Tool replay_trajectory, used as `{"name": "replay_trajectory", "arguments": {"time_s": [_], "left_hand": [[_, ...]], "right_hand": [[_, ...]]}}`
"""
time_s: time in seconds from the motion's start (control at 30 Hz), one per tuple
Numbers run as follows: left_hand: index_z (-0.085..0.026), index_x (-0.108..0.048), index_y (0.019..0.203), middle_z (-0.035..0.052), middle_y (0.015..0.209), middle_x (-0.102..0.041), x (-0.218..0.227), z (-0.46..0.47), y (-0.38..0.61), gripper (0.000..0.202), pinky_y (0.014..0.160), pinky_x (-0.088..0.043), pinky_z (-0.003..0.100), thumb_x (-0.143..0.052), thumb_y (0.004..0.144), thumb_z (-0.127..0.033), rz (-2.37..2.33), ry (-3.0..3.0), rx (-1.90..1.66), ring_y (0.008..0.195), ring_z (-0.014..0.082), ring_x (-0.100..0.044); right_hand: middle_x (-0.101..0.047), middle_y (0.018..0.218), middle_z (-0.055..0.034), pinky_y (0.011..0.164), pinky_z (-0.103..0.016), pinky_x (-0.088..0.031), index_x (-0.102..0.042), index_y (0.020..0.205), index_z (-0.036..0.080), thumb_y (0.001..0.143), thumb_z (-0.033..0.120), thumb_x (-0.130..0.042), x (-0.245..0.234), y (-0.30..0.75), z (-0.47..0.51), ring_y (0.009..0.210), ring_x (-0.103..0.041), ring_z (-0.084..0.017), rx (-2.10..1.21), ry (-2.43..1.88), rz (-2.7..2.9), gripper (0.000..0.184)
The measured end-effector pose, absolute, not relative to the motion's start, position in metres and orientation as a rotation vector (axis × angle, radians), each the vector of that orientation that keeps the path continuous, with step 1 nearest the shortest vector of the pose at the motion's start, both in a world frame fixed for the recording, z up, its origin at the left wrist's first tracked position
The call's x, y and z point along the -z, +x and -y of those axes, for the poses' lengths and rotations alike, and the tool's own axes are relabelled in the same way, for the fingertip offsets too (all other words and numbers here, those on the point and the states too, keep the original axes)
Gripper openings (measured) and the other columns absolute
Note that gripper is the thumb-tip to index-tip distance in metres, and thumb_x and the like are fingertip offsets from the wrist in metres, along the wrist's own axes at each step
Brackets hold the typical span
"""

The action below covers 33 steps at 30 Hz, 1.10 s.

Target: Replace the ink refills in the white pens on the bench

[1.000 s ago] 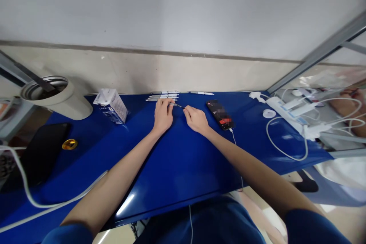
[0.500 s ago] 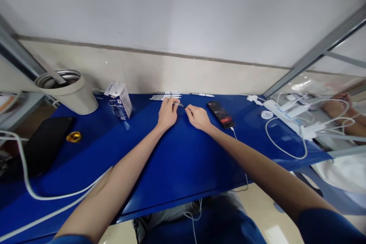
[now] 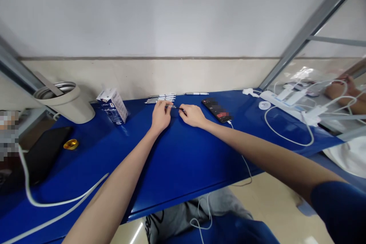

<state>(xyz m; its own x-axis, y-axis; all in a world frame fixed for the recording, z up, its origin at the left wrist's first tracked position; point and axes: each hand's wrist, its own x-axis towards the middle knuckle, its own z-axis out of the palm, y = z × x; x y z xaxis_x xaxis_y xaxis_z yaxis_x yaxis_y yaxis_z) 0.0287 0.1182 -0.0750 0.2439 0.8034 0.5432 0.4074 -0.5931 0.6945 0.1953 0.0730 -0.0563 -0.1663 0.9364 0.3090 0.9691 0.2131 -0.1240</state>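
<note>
My left hand [image 3: 161, 116] is closed around a slim pen [image 3: 172, 106] that points right, just above the blue desk. Across from it, my right hand [image 3: 193, 116] is closed, its thumb and fingers pinching the pen's dark, thin end. Whether that dark end is the tip or a separate part, I cannot tell. Behind my left hand several white-and-grey pens [image 3: 161, 96] lie side by side near the wall. A single white pen [image 3: 196, 93] rests apart from them, behind my right hand.
Right of my hands lies a phone [image 3: 217, 110] with a cable. Farther right is a power strip [image 3: 281, 103] with white cords. To the left stand a carton [image 3: 113, 107] and a beige tumbler [image 3: 67, 103], with a gold lid-like piece [image 3: 71, 144] and a black object [image 3: 48, 152] nearer.
The camera view has tilted and shifted slightly. My hands still meet at the pen, and my right wrist has turned a little. The pens on the desk have stayed put.
</note>
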Motion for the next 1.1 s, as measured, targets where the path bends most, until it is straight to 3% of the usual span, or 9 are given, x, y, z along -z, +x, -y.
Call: {"name": "replay_trajectory", "arguments": {"time_s": [0.33, 0.6, 0.87, 1.1], "left_hand": [[-0.020, -0.062, 0.097, 0.0047, 0.096, -0.060, 0.069, -0.107, 0.025, 0.016, 0.075, -0.049, 0.031, -0.048, 0.090, -0.017, -1.148, 2.202, -1.213, 0.073, 0.0152, -0.057], [-0.022, -0.064, 0.095, 0.0035, 0.093, -0.066, 0.061, -0.098, 0.031, 0.013, 0.080, -0.047, 0.033, -0.051, 0.090, -0.024, -1.112, 2.284, -1.029, 0.089, 0.0201, -0.060], [-0.023, -0.066, 0.088, 0.0001, 0.079, -0.069, 0.056, -0.092, 0.033, 0.022, 0.061, -0.045, 0.026, -0.049, 0.092, -0.036, -1.225, 2.100, -0.959, 0.066, 0.0154, -0.061], [-0.022, -0.063, 0.080, -0.0035, 0.059, -0.061, 0.054, -0.084, 0.041, 0.028, 0.051, -0.041, 0.023, -0.049, 0.092, -0.041, -1.270, 1.971, -0.894, 0.051, 0.0122, -0.055]], "right_hand": [[-0.070, 0.091, -0.0067, 0.068, -0.028, -0.038, -0.063, 0.097, 0.020, 0.092, 0.026, -0.043, 0.057, 0.198, -0.074, 0.079, -0.064, -0.020, 0.033, -1.639, 2.216, 0.021], [-0.066, 0.096, -0.0062, 0.078, -0.027, -0.040, -0.060, 0.100, 0.017, 0.085, 0.017, -0.048, 0.065, 0.211, -0.075, 0.088, -0.059, -0.018, -0.093, -1.417, 2.212, 0.019], [-0.060, 0.083, -0.0051, 0.076, -0.029, -0.039, -0.062, 0.089, 0.018, 0.095, 0.022, -0.042, 0.063, 0.219, -0.072, 0.083, -0.052, -0.018, -0.128, -1.240, 2.277, 0.021], [-0.058, 0.079, -0.0031, 0.069, -0.028, -0.037, -0.061, 0.084, 0.019, 0.098, 0.026, -0.041, 0.062, 0.221, -0.068, 0.075, -0.050, -0.016, -0.155, -1.281, 2.278, 0.025]]}}
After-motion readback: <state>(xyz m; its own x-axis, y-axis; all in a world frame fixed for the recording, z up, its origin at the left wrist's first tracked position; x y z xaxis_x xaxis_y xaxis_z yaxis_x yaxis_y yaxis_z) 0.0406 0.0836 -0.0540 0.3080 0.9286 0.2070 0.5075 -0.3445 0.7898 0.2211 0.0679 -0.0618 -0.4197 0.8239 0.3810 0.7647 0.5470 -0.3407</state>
